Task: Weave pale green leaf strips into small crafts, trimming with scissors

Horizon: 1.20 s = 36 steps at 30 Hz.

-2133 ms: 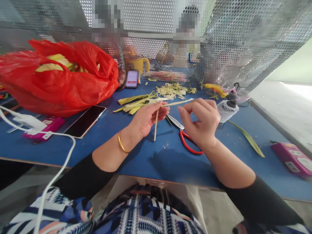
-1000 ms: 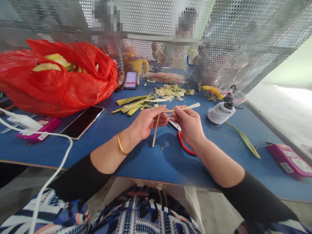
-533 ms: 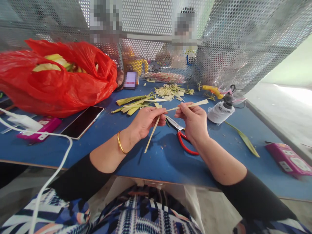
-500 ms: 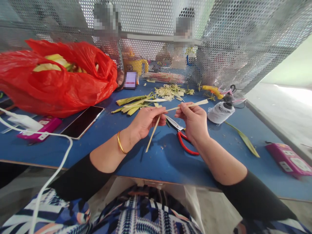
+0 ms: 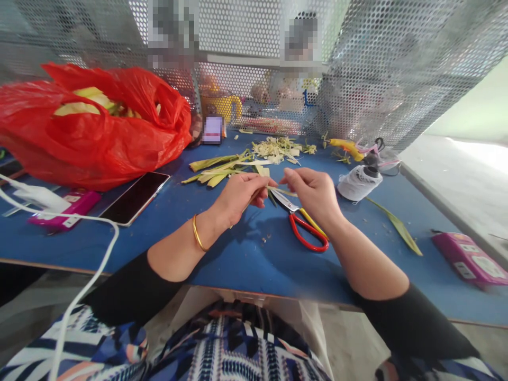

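Note:
My left hand point(image 5: 246, 194) is closed in a pinch on a narrow, pale husk strip point(image 5: 286, 191), part of which passes behind its fingers. From the fingertips the strip runs right, above the scissors' blades and below my right fingers. Just across a small gap, my right hand point(image 5: 311, 188) has its thumb and fingers pressed together; whatever they hold is too small to make out. Beneath the hands lie scissors point(image 5: 308, 233) with red and yellow handles. Beyond my left hand rests a bunch of greenish husk leaves point(image 5: 216, 172).
A red plastic bag point(image 5: 99, 143) of husks, a phone point(image 5: 137, 198) and a white cable point(image 5: 107, 254) are at left. Husk scraps point(image 5: 278, 149) lie behind. At right are a white thread spool point(image 5: 359, 183), a single leaf point(image 5: 400, 230) and a purple pack point(image 5: 470, 257). Perforated metal panels point(image 5: 254, 32) rise behind.
The strip's wide right end and its hanging lower end no longer show as before. My right hand has turned, its fingers now a little left. More of the scissors' yellow handle shows.

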{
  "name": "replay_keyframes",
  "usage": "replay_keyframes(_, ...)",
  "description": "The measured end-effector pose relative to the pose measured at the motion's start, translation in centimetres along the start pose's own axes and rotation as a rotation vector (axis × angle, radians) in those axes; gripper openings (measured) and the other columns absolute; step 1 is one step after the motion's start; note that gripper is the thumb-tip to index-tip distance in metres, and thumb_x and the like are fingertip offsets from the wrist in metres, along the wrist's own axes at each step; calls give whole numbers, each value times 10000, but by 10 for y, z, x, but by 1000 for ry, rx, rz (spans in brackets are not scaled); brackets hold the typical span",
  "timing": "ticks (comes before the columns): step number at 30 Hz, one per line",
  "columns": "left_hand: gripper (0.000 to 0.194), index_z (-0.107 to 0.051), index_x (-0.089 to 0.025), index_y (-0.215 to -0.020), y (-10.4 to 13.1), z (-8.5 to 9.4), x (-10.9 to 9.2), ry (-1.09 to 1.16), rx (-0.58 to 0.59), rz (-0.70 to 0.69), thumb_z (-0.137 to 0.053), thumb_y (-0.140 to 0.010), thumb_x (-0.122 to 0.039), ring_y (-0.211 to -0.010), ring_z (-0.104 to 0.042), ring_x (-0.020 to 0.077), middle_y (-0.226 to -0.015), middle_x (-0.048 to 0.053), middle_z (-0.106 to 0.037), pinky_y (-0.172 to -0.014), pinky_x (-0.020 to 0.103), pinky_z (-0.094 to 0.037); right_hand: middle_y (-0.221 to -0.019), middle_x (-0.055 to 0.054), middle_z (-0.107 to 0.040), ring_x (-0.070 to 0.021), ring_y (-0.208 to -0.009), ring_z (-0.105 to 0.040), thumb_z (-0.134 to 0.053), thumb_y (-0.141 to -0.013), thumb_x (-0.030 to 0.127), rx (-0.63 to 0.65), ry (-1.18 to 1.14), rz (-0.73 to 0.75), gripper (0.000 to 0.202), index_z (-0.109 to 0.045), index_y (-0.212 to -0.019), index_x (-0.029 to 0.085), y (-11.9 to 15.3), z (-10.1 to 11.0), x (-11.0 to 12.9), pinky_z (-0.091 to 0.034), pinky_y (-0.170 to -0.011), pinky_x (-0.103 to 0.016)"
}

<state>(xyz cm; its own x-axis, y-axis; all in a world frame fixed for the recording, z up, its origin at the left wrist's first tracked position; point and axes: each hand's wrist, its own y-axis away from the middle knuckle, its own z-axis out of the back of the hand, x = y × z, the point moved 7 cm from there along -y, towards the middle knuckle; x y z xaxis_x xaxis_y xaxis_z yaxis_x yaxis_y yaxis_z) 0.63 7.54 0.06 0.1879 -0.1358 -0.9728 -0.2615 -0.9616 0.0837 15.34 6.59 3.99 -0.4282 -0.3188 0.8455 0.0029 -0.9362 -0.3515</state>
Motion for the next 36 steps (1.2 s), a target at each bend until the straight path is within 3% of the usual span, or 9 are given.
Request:
replay_keyframes(2, 187, -716, -137, -687, 1, -3, 3, -24, 39, 33, -608, -808, -231, -432, -459, 57, -528, -27, -537, -463, 195, -419, -625, -13, -643, -149, -644, -556, -657, -741, 675, 98, -65, -114, 505, -711, -651, 180, -2, -12, -16, -415, -620, -274)
replay_keyframes(5, 168, -721, -138, -695, 3, -10, 8, -53, 101, 88, -630, -804, -227, -417, -444, 55, -514, -30, -534, -454, 195, -404, -634, -2, -642, -144, -641, -561, -724, -684, 646, 236, -360, -247, 464, -698, -674, 183, 1, -30, -27, -437, -650, -280)
replay_keyframes(9, 147, -715, -134, -673, 4, -13, 13, -80, 116, 126, -658, -790, -203, -436, -465, 60, -522, -15, -559, -449, 189, -393, -550, 18, -604, -118, -565, -526, -856, -543, 513, 96, -535, -293, 398, -624, -560, 190, 5, -28, -29, -428, -618, -270)
replay_keyframes(17, 146, -724, -127, -664, 5, -14, 12, -52, 137, 164, -643, -785, -143, -419, -459, 66, -503, -13, -545, -466, 202, -422, -491, 50, -479, -90, -503, -387, -778, -659, 460, -41, -411, -203, 399, -511, -506, 206, 5, -22, -30, -340, -523, -256)
replay_keyframes(21, 205, -720, -123, -704, 5, -15, 14, 44, 188, 201, -633, -840, -250, -422, -469, 69, -520, -13, -542, -491, 215, -455, -521, 22, -497, -114, -542, -416, -656, -784, 531, -124, -167, -120, 435, -533, -523, 206, -2, -5, -24, -363, -559, -274)
replay_keyframes(25, 330, -697, -123, -678, 4, -14, 15, 62, 195, 197, -546, -896, -319, -425, -485, 86, -534, 7, -562, -487, 234, -470, -693, -15, -594, -151, -690, -511, -613, -844, 527, -260, 115, 100, 380, -608, -633, 211, -4, 15, -4, -396, -661, -285)
replay_keyframes(28, 333, -708, -122, -688, 4, -14, 15, 17, 196, 179, -516, -891, -304, -427, -496, 94, -541, 20, -577, -485, 237, -469, -746, -31, -632, -168, -744, -547, -591, -850, 580, -69, 173, 152, 428, -654, -649, 208, -5, 2, 0, -392, -691, -293)
replay_keyframes(32, 288, -713, -131, -676, 5, -17, 12, -50, 214, 134, -506, -849, -232, -425, -498, 104, -534, 30, -589, -474, 243, -464, -547, 0, -551, -127, -572, -472, -540, -821, 696, 219, -16, -74, 589, -625, -545, 182, 1, -24, -16, -349, -595, -284)
replay_keyframes(36, 244, -667, -144, -590, 7, -18, 11, -105, 196, 106, -571, -807, -199, -427, -482, 94, -509, 22, -570, -456, 226, -439, -509, 23, -554, -104, -527, -447, -714, -723, 575, 235, -306, -193, 418, -662, -599, 179, 6, -33, -20, -342, -536, -258)
